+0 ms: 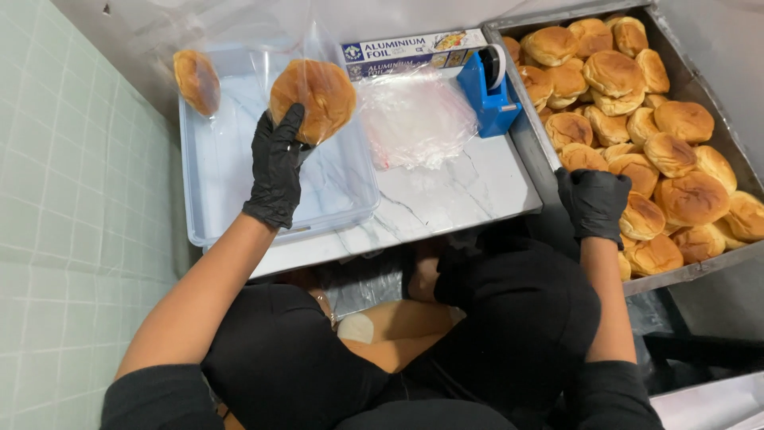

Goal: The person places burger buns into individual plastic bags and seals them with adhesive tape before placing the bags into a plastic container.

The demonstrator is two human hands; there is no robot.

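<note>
head view: left hand point(278, 163) fingers clamped on bagged bun point(313, 99) over plastic tub point(208, 171), right hand point(594, 202) fingers curled together atop buns in metal tray point(694, 271).

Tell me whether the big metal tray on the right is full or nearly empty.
Full. The big metal tray is packed with golden-brown buns, heaped edge to edge; the right hand rests on them.

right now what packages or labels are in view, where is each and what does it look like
Long flat cardboard foil box: at the back edge of the marble-look table, beside the blue tape dispenser; blue and white with a small food picture.
Stack of clear plastic bags: on the table in front of that box, crumpled, see-through.
Clear bag around the round golden bun: held up by the black-gloved left hand over the pale plastic tray.
</note>
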